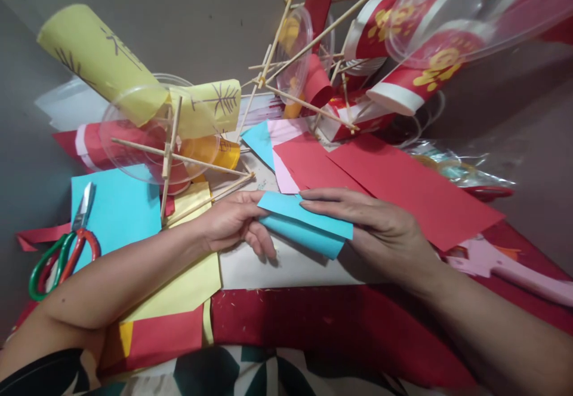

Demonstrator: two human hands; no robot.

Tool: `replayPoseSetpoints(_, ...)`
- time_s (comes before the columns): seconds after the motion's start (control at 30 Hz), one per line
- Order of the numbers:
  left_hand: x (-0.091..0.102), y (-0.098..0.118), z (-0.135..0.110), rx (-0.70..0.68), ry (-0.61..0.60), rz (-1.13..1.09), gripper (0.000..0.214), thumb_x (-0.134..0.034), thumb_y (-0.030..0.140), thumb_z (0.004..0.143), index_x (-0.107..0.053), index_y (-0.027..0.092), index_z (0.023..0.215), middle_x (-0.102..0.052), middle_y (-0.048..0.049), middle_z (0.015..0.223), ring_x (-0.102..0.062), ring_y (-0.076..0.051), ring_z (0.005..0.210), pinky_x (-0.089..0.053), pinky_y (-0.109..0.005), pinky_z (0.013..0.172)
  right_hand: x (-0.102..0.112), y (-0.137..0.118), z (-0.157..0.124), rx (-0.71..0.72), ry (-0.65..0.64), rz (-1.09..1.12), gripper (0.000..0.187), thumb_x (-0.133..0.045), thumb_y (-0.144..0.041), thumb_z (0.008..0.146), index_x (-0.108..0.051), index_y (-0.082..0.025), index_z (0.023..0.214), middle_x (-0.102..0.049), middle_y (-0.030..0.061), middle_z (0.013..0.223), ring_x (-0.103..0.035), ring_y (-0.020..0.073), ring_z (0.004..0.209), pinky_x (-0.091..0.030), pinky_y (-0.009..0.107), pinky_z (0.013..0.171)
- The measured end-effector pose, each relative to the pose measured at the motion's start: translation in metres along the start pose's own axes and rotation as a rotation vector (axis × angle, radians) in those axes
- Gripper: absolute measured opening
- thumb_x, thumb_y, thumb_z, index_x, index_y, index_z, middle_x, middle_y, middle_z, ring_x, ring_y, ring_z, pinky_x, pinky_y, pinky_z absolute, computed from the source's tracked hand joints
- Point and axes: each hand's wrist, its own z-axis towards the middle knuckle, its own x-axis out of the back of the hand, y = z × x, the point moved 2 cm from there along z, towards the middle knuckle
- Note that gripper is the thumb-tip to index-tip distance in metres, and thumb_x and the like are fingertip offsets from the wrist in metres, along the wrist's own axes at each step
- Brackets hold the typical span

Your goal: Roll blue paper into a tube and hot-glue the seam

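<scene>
Between my two hands, over a white sheet (255, 273), is a piece of blue paper (304, 220) rolled into a loose tube, its outer edge standing off as a flap. My left hand (244, 223) pinches the tube's left end, its lower fingers curled beneath. My right hand (380, 223) lies along the right end, with fingertips pressed on the upper flap and the thumb hidden. Just beyond the tube lie red paper sheets (416, 193) and a pink sheet (284, 166).
Scissors (80, 229) with green and orange handles rest on a blue sheet (129, 199) at left. Stick frames (168, 157) carry yellow paper tubes (102, 61). Red paper cups (430, 73) and clear plastic lids stand at back right. A pink cut-out strip (505, 264) lies right.
</scene>
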Motion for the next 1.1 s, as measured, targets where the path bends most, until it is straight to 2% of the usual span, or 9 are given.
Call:
replayPoseSetpoints(0.1,0.001,0.0,-0.001,-0.005,0.002,0.005,0.014,-0.058,0.018,0.089,-0.06,0.01,0.1,-0.072,-0.0115,0.06,-0.07,-0.019,0.047,-0.055,-0.018,0.043,-0.002,0.001,-0.001,0.012,0.018,0.003,0.05,-0.06,-0.009,0.084,-0.072,-0.047,0.113,-0.074,-0.0031,0.118,-0.072,0.0213,0.106,-0.06,0.036,0.092)
replayPoseSetpoints(0.23,0.001,0.004,-0.002,-0.014,0.019,0.005,0.012,-0.059,0.018,0.089,-0.061,0.009,0.098,-0.072,-0.0115,0.058,-0.071,-0.018,0.049,-0.056,-0.018,0.046,-0.001,0.0,-0.002,0.004,0.065,0.0,0.043,-0.062,-0.012,0.086,-0.073,-0.045,0.111,-0.075,-0.0021,0.118,-0.074,0.0197,0.102,-0.061,0.034,0.089)
replayPoseSetpoints(0.43,0.001,0.01,-0.002,-0.051,0.004,-0.058,0.014,-0.052,0.009,0.092,-0.063,0.009,0.101,-0.073,-0.0112,0.061,-0.072,-0.018,0.053,-0.058,-0.019,0.05,0.001,0.003,0.0,0.046,0.058,-0.013,0.04,-0.054,-0.007,0.086,-0.077,-0.028,0.111,-0.074,0.007,0.12,-0.072,0.0193,0.107,-0.06,0.034,0.091)
replayPoseSetpoints(0.7,0.003,0.007,0.0,-0.053,0.01,-0.06,0.022,-0.048,0.008,0.093,-0.062,0.008,0.109,-0.077,-0.0162,0.08,-0.077,-0.026,0.073,-0.063,-0.026,0.061,-0.001,0.002,-0.002,0.088,0.057,-0.161,0.043,-0.054,-0.002,0.085,-0.077,-0.028,0.11,-0.073,0.0061,0.12,-0.072,0.0174,0.105,-0.06,0.031,0.089)
replayPoseSetpoints(0.9,0.002,0.005,-0.001,-0.03,0.03,-0.038,0.026,-0.044,0.01,0.095,-0.059,0.005,0.114,-0.076,-0.0188,0.081,-0.078,-0.027,0.074,-0.063,-0.027,0.063,0.006,0.0,0.0,0.228,-0.025,-0.364,0.043,-0.048,-0.003,0.088,-0.075,-0.025,0.114,-0.073,0.0097,0.122,-0.071,0.0168,0.108,-0.059,0.031,0.09)
replayPoseSetpoints(1.1,0.002,0.007,0.0,-0.026,0.085,-0.077,0.027,-0.043,0.018,0.095,-0.062,0.004,0.11,-0.076,-0.0186,0.084,-0.077,-0.03,0.076,-0.063,-0.031,0.064,0.007,0.002,0.001,0.269,-0.062,-0.426,0.039,-0.048,-0.008,0.092,-0.073,-0.024,0.116,-0.072,0.0119,0.122,-0.071,0.0185,0.109,-0.059,0.032,0.088)
